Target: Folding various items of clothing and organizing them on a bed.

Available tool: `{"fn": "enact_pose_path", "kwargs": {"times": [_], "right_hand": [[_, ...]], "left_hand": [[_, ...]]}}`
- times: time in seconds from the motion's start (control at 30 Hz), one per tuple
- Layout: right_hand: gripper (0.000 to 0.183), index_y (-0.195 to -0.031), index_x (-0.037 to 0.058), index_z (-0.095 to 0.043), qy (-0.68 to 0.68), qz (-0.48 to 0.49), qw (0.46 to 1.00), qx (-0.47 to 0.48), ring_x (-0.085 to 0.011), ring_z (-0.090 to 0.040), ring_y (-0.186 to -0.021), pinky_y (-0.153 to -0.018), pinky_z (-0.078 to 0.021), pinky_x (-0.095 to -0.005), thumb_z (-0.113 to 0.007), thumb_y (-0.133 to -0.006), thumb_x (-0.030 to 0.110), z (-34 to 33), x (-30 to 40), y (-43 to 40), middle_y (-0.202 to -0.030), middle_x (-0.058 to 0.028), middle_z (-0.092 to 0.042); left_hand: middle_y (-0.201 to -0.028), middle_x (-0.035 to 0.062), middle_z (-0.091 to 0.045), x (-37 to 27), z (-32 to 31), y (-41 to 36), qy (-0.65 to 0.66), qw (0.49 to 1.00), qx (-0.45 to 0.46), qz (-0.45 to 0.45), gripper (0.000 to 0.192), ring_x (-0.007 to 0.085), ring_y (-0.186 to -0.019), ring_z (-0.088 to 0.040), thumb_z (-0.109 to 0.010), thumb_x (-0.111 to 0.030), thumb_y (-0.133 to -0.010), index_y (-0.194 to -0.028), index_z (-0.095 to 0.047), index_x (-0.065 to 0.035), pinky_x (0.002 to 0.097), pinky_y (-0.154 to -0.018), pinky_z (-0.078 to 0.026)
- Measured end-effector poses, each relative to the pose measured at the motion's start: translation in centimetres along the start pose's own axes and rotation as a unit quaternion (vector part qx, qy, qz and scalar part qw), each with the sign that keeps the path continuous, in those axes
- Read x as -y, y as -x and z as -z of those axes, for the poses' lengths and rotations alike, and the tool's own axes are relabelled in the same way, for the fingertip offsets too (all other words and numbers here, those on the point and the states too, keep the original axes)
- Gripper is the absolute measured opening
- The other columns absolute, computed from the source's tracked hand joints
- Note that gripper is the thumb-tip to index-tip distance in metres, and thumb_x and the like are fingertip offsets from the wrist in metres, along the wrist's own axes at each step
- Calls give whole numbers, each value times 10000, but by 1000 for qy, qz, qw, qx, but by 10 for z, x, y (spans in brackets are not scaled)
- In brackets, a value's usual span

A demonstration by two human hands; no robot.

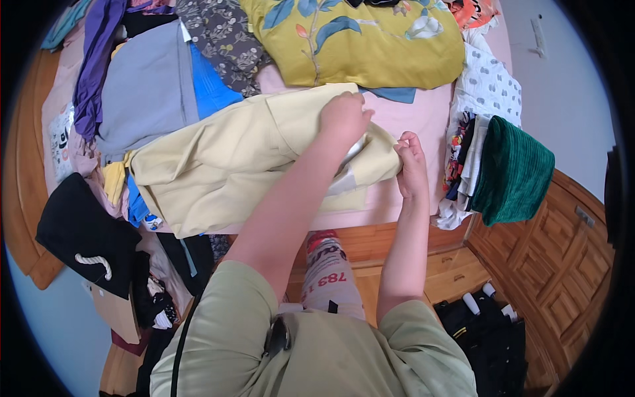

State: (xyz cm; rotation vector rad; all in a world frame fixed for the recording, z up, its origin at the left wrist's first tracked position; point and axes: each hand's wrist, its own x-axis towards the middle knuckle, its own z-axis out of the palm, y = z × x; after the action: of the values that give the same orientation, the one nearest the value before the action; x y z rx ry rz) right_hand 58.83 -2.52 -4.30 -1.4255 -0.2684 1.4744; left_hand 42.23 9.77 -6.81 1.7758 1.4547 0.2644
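Note:
A pale yellow garment [223, 164] lies spread across the near side of a bed with a pink sheet [416, 111]. My left hand [346, 116] rests on the garment's far edge with its fingers curled; whether cloth is pinched under them is hard to see. At the garment's right end, my right hand [412, 161] pinches the edge of the cloth between thumb and fingers. Between the two hands the cloth stands partly open and shows a whitish lining [343, 182].
Beyond lies a mustard floral cloth [367, 49]. Grey folded cloth [149, 84] and a purple garment [96, 64] are at the left, above a black folded garment [84, 233]. A green ribbed folded garment [516, 171] stands beside other folded clothes at the right. Dark clothes [491, 337] lie lower right.

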Motion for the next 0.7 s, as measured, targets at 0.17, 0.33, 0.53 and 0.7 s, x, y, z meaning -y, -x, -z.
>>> {"fn": "enact_pose_path", "kwargs": {"times": [0.17, 0.33, 0.53, 0.7], "right_hand": [[187, -1122, 126, -507, -23, 11, 999, -22, -80, -626, -785, -675, -528, -239, -594, -987, 30, 7, 0, -6, -912, -8, -649], [155, -1087, 136, -528, -61, 3, 995, -75, -114, -643, -786, -668, -548, -262, -603, -990, 40, 36, -1, -18, -927, -39, -654], [143, -1084, 137, -540, -102, -10, 993, -61, -133, -658, -786, -664, -566, -277, -604, -991, 49, 40, 4, -22, -937, -47, -661], [147, -1116, 131, -538, -75, -30, 996, -24, -129, -655, -784, -655, -554, -267, -605, -1004, 63, 31, 18, -15, -950, -50, -666]], "left_hand": [[-983, 160, -757, -18, -21, -13, -123, 987, 86, 51, 428, 326, -951, -739, -843, -385, -839, -1074, -711, -53, 414, -846, -588], [-990, 188, -755, -8, -22, -5, -92, 993, 62, 39, 357, 336, -961, -733, -847, -302, -821, -1007, -720, -26, 432, -837, -581], [-918, 164, -710, -3, -37, 16, -123, 986, -5, -115, 37, 336, -923, -699, -684, -67, -807, -837, -692, -47, 439, -806, -561], [-853, 113, -643, -12, -40, 41, -197, 946, 0, -257, 54, 306, -902, -637, -636, -43, -772, -800, -664, -80, 438, -757, -538]]}}
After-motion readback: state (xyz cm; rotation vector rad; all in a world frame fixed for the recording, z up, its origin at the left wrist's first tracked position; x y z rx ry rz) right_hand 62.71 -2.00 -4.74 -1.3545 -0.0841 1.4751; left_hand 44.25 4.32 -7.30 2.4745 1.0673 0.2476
